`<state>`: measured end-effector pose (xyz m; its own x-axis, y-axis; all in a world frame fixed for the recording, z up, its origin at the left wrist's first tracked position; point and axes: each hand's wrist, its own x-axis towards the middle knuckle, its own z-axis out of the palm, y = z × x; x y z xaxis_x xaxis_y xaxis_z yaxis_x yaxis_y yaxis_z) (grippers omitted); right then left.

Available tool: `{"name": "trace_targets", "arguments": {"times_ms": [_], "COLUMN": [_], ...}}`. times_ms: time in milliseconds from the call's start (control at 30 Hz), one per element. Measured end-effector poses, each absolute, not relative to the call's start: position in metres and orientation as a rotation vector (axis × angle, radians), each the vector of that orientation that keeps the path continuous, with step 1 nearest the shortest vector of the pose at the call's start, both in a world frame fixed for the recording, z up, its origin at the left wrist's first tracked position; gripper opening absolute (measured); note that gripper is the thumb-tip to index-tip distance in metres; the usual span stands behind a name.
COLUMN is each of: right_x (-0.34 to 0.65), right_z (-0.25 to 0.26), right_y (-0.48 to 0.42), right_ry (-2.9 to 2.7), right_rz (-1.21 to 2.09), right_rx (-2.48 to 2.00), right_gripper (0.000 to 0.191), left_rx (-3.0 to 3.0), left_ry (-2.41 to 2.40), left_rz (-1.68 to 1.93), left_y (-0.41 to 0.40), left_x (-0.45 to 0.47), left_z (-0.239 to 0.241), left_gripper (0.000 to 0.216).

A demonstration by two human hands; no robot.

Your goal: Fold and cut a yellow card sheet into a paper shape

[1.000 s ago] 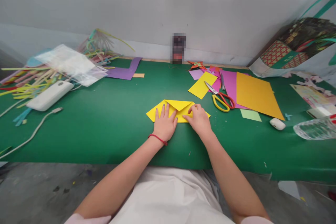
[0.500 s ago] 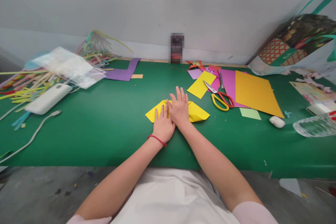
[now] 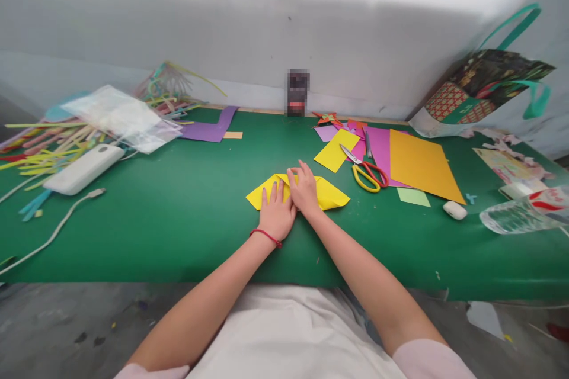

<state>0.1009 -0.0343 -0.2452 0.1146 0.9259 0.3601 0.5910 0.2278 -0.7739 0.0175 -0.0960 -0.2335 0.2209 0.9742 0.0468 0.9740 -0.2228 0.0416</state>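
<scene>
A folded sheet of yellow paper (image 3: 331, 194) lies on the green tabletop, with pointed ends showing to the left and right of my hands. My left hand (image 3: 276, 213), a red cord at its wrist, rests flat on the paper's left half with fingers apart. Over the paper's middle, my right hand (image 3: 304, 190) presses down beside the left, its thumb side near the left fingertips. Its fingers are stretched forward and look open. Both hands cover the middle of the paper and part of its lower edge.
Yellow-and-red-handled scissors (image 3: 367, 176) lie right of centre, near a yellow sheet (image 3: 336, 150) and an orange sheet (image 3: 424, 163). Farther right are a plastic bottle (image 3: 511, 213) and a patterned bag (image 3: 471, 92). Pipe cleaners (image 3: 44, 142) and a white power bank (image 3: 84, 170) lie left.
The camera view has shifted slightly. My right hand's fingers have drawn in a little toward the left over the yellow paper; my left hand stays nearly in place.
</scene>
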Motion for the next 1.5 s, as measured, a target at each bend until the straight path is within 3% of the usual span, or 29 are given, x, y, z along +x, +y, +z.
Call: {"name": "trace_targets", "arguments": {"times_ms": [200, 467, 900, 1233, 1500], "right_x": [0.122, 0.149, 0.154, 0.151, 0.137], "right_z": [-0.245, -0.239, -0.228, -0.236, -0.242], "right_y": [-0.026, -0.029, -0.035, -0.031, -0.031], "right_ry": [-0.846, -0.219, -0.001, -0.126, -0.484], "right_rz": [1.024, 1.393, 1.413, 1.400, 1.184], "right_rx": [-1.010, -0.626, -0.582, -0.636, -0.811], "right_gripper": [0.024, 0.034, 0.048, 0.043, 0.040], "left_rx": [2.454, 2.437, 2.439, 2.294, 2.341], "left_ry": [1.950, 1.945, 1.935, 1.865, 1.915], "left_rz": [0.153, 0.145, 0.203, 0.079, 0.161], "left_y": [-0.096, -0.096, -0.096, -0.093, -0.095], "left_x": [0.017, 0.017, 0.016, 0.014, 0.015], "left_z": [-0.234, -0.234, -0.237, -0.227, -0.231], "left_gripper": [0.041, 0.042, 0.043, 0.045, 0.045]}}
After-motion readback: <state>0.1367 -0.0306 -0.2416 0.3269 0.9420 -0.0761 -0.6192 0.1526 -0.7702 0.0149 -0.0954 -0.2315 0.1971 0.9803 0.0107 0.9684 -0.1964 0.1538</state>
